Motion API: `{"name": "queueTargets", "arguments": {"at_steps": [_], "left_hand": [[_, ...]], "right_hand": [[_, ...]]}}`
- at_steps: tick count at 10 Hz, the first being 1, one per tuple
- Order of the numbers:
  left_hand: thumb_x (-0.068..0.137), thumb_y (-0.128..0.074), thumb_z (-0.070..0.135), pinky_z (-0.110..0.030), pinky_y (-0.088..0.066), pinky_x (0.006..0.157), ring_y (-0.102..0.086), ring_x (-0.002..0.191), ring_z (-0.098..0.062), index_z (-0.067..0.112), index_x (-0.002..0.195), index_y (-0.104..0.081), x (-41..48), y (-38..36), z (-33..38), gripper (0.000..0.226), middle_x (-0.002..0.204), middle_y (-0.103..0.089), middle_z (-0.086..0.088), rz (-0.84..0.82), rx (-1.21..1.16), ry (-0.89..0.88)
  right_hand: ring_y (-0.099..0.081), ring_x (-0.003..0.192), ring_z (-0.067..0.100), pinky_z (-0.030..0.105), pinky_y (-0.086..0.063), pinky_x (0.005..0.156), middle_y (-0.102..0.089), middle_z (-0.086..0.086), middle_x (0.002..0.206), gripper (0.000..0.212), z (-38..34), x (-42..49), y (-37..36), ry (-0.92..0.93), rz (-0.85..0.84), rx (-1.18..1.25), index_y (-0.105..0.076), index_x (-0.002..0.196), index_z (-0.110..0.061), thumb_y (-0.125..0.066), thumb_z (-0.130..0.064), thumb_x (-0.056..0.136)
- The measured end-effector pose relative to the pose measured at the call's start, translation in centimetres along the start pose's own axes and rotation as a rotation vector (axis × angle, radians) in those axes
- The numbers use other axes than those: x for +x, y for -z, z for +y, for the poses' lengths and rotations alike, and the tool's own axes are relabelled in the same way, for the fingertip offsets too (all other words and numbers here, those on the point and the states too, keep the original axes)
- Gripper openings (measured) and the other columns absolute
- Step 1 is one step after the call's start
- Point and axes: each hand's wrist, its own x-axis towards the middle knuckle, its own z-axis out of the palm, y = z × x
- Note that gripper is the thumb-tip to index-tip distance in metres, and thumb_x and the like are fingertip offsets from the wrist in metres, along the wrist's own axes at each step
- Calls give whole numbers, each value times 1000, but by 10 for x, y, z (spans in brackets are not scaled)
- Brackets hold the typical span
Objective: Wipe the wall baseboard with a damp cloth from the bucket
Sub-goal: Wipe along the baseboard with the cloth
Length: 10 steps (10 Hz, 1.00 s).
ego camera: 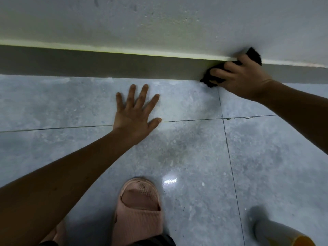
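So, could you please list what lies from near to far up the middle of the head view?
Pink ribbed slipper, left hand flat on grey floor tiles, dark grey baseboard strip, pale rough wall.

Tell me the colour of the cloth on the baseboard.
The cloth is black; head view.

A pink foam slide sandal stands at 6 o'clock on the glossy grey tiled floor, a foot inside it. At 5 o'clock is a blurred grey object with a yellow-orange end. A rough pale wall fills 12 o'clock.
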Motion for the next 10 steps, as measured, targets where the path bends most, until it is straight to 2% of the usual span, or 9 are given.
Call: {"name": "queueTargets", "arguments": {"at_steps": [2, 3, 4, 5, 6, 7, 8, 9, 10], "left_hand": [[89, -9, 65, -60, 3, 114, 18, 145, -35, 34, 149, 12, -1, -1, 1, 71, 159, 20, -5, 9, 0, 3], [89, -8, 65, -61, 2, 115, 18, 145, -36, 33, 149, 14, -1, 0, 0, 71, 159, 21, -5, 1, 14, 1], [90, -9, 64, -61, 2, 114, 19, 144, -36, 33, 148, 16, -1, 3, 0, 71, 158, 22, -6, -17, 17, -1], [90, -9, 64, -60, 2, 114, 19, 144, -36, 33, 148, 15, -1, 4, 0, 71, 158, 22, -6, -31, 13, -2], [90, -11, 65, -60, 2, 114, 19, 144, -36, 33, 149, 14, -1, 4, 0, 71, 158, 21, -6, -33, 6, 0], [90, -10, 65, -60, 2, 115, 18, 144, -36, 33, 149, 14, -1, 4, -1, 71, 159, 21, -6, -31, 5, 1], [90, -11, 65, -60, 1, 115, 19, 144, -37, 33, 149, 14, 0, 5, -2, 72, 158, 22, -6, -47, -1, -4], [90, -12, 65, -60, 1, 114, 18, 144, -37, 33, 149, 14, 0, 7, -2, 72, 158, 22, -6, -62, 3, -13], [90, -12, 65, -60, 0, 114, 18, 144, -37, 32, 149, 14, -1, 7, -2, 72, 158, 22, -7, -57, 10, -12]], "right_hand": [[-44, 76, 24, 34, -37, 65, -58, 1, 114, 30, 8, -4, 13, -110, 87, -64, -62, 106, -23, -47, -4, 90], [-43, 75, 20, 33, -35, 65, -64, -5, 109, 31, -5, 25, 22, -156, 200, -67, -69, 100, -31, -46, -11, 95], [-41, 79, 20, 34, -30, 65, -65, -6, 110, 31, -13, 48, 20, -126, 237, -34, -70, 101, -31, -47, -11, 94], [-41, 84, 20, 34, -30, 70, -62, -7, 118, 30, -9, 48, 13, -22, 175, -10, -70, 99, -33, -54, -11, 88], [-45, 84, 20, 35, -33, 72, -60, -7, 121, 31, -2, 33, 7, 26, 70, 3, -72, 95, -31, -51, -10, 89], [-50, 80, 21, 35, -36, 71, -61, -5, 117, 29, -3, 11, 2, -18, 35, 6, -70, 101, -30, -52, -10, 89], [-48, 82, 25, 35, -38, 69, -58, -1, 117, 40, -4, -10, 5, -159, -9, 5, -68, 110, -28, -54, -5, 81], [-51, 88, 36, 43, -43, 74, -55, 12, 117, 62, -33, -18, 22, -624, -113, 243, -64, 122, -27, -59, 8, 72], [-51, 99, 33, 40, -43, 79, -53, 15, 121, 54, -79, 7, 32, -1354, -24, 762, -60, 123, -26, -56, 7, 81]]}}
